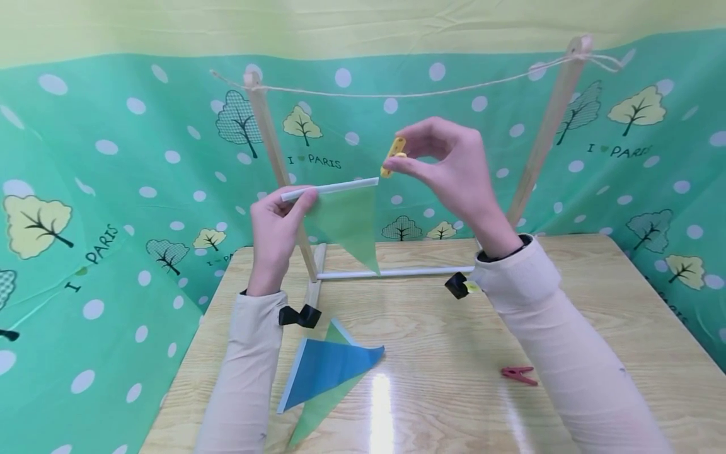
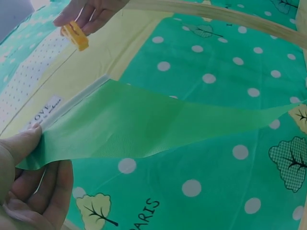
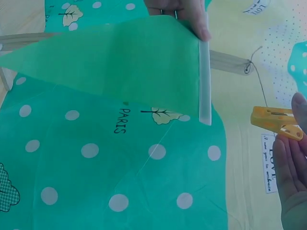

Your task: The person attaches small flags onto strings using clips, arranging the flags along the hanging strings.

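My left hand [image 1: 278, 230] pinches a green triangular pennant [image 1: 348, 217] by the left end of its white top strip. The pennant's point hangs down. Just right of the strip's free end, my right hand [image 1: 454, 161] holds a yellow clothespin [image 1: 393, 157] between thumb and fingers, apart from the pennant. In the right wrist view the clothespin [image 3: 271, 120] points toward the strip, its tips seemingly closed. Behind and above both hands runs a thin string [image 1: 397, 95], tied between two wooden posts. The left wrist view shows the pennant [image 2: 144, 122] stretched out from my left fingers.
On the table [image 1: 431, 340] lie a blue pennant [image 1: 329, 369] over green ones [image 1: 323, 410] and a red clothespin [image 1: 518, 375]. The left post [image 1: 272, 139] and right post [image 1: 550, 132] rise behind, joined low by a white bar [image 1: 420, 272]. A patterned cloth hangs around.
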`<state>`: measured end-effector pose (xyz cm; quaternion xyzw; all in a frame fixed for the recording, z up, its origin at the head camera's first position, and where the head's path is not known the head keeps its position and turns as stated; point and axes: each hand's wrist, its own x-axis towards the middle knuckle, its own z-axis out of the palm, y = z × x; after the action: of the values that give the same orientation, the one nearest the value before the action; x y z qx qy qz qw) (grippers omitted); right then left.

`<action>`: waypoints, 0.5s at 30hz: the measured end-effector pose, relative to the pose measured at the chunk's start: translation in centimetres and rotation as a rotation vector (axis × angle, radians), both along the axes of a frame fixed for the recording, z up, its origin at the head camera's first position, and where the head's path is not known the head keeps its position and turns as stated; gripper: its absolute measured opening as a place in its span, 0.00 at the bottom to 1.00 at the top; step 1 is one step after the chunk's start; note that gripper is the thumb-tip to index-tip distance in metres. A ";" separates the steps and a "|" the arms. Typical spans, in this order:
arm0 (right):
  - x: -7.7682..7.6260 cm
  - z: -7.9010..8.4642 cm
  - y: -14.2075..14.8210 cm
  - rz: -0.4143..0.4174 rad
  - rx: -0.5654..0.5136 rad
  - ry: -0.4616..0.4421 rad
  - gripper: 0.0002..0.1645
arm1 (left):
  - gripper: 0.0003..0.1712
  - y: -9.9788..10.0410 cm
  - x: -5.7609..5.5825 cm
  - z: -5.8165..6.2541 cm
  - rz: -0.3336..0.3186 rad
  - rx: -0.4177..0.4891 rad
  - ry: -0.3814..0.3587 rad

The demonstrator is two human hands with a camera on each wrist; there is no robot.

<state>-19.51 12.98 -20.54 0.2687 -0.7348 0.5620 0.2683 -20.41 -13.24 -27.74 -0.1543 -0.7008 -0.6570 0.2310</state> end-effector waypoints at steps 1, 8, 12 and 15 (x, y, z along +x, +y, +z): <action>-0.1 0.2 -0.2 -0.001 -0.006 -0.003 0.17 | 0.13 0.0 -0.1 0.1 0.002 -0.002 0.001; -0.8 0.9 -1.2 -0.013 -0.013 -0.013 0.18 | 0.12 0.0 -0.9 1.0 -0.001 0.015 0.015; -1.3 1.6 -1.6 -0.014 -0.013 0.005 0.18 | 0.14 0.2 -1.4 1.5 -0.014 0.010 0.024; -1.7 2.2 -2.0 0.002 -0.019 0.014 0.16 | 0.16 0.5 -1.7 1.9 -0.013 0.006 0.036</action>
<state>-21.20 11.01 -18.36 0.2708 -0.7272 0.5674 0.2755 -22.13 -12.74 -25.81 -0.1702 -0.6935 -0.6577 0.2400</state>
